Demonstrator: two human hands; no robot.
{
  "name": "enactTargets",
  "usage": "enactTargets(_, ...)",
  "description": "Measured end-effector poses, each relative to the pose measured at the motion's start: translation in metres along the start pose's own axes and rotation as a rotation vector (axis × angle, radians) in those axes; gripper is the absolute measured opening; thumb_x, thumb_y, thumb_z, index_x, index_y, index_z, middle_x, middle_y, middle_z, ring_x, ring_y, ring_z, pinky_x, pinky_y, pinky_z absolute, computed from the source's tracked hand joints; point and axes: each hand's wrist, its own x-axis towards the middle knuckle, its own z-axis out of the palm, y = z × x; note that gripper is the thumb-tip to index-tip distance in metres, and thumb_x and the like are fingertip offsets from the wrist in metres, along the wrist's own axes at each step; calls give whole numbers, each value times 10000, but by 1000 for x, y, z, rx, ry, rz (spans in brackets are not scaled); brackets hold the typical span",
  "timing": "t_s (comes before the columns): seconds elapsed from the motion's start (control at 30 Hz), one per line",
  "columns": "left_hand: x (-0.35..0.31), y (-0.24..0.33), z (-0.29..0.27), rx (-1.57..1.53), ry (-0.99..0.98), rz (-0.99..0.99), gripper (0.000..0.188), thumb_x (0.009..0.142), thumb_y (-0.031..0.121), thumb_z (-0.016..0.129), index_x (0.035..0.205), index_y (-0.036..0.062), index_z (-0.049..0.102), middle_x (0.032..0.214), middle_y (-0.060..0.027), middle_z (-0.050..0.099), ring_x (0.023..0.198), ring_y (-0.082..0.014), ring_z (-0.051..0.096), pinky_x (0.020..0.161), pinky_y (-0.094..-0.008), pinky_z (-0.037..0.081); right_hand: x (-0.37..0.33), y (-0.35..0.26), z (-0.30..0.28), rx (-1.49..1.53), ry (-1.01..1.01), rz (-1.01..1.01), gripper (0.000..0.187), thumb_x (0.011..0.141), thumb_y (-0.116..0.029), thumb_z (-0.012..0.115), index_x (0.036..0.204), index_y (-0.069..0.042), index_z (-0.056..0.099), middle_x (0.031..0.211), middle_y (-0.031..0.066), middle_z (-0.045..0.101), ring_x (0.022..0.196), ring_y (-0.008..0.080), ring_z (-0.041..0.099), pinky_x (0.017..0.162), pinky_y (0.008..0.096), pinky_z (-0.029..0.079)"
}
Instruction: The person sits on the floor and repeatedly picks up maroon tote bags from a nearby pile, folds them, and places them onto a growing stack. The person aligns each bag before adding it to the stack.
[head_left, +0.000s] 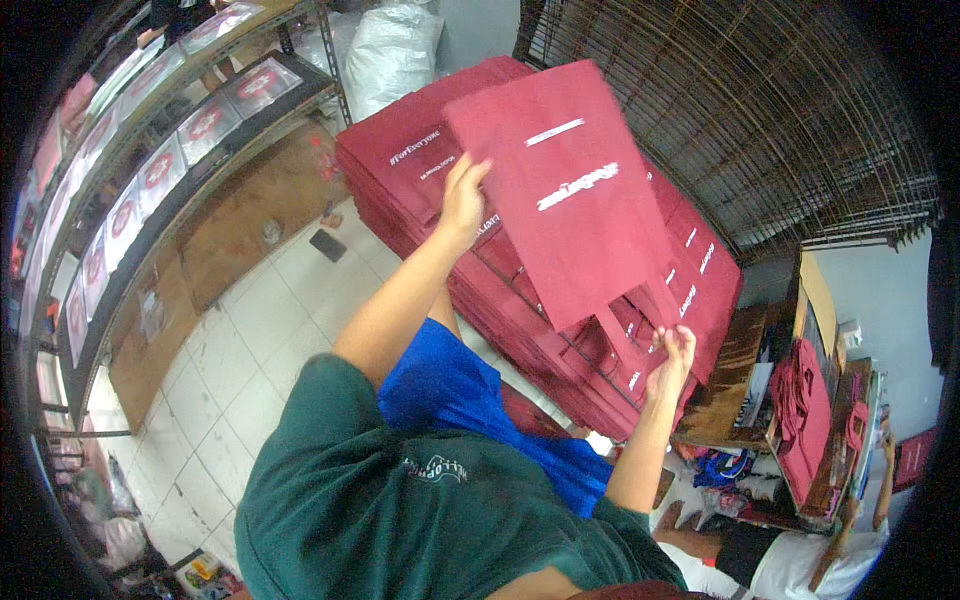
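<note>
- Holding one maroon bag [570,230] with both hands, the person has it spread flat over the big pile of like bags [395,130], its printed face up and its handle end toward the pile's near right corner

- The left hand [462,205] grips the bag's left side edge, thumb and fingers closed on the cloth, over the left part of the pile

- The right hand [672,362] has its fingers curled at the handle loop [615,335], seemingly pinching it, above the pile's near right edge

- Work on this bag looks partway along: it is picked out and opened flat but not yet set down; whether its far end touches the pile cannot be told

- Many bags lie stacked beneath, flat with printing up, so most of the pile seems to be in order; which are handled and which are left cannot be told

- More maroon bags [800,400] lie loosely on a wooden rack off the pile's right side, where a person in a white shirt [815,568] is partly in view

- Beyond the pile's left edge, a dark flat object [327,245] lies on the tiled floor [240,365], near a shelf with wrapped packets [205,128]
</note>
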Motion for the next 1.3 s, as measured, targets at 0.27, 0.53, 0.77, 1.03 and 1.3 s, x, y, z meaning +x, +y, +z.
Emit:
enactTargets(0.27,-13,-114,-145,786,419,-294,772,736,110,644,1403,-16,276,786,-82,649,738,-195,644,671,-318,517,70,69,32,-384,-213,190,282,820,35,530,1089,26,612,795,102,663,660,135,610,607,233,477)
enactTargets(0.53,-9,-141,-186,872,359,-288,905,694,111,702,1432,-15,194,824,-113,676,816,-237,661,783,-337,510,62,83,38,-479,-180,218,372,803,81,468,1147,13,592,792,117,656,632,124,579,590,243,477)
enactTargets(0.77,-7,-145,-189,866,398,-254,844,713,117,702,1421,5,256,847,-117,668,816,-243,658,793,-338,515,68,82,47,-487,-178,186,379,814,73,480,1171,3,587,839,110,659,678,119,582,618,224,461)
enactTargets(1.03,-3,-138,-182,843,410,-281,814,725,97,695,1413,-4,272,842,-113,664,781,-231,664,757,-329,529,65,80,58,-491,-157,237,392,818,59,470,1191,1,576,828,112,653,667,122,577,593,233,467)
enactTargets(1.3,-5,-131,-172,794,416,-267,793,747,41,674,1417,-11,254,820,-115,667,679,-192,667,670,-298,542,65,85,53,-480,-136,199,412,822,52,480,1226,-5,544,833,102,644,635,119,567,569,235,464)
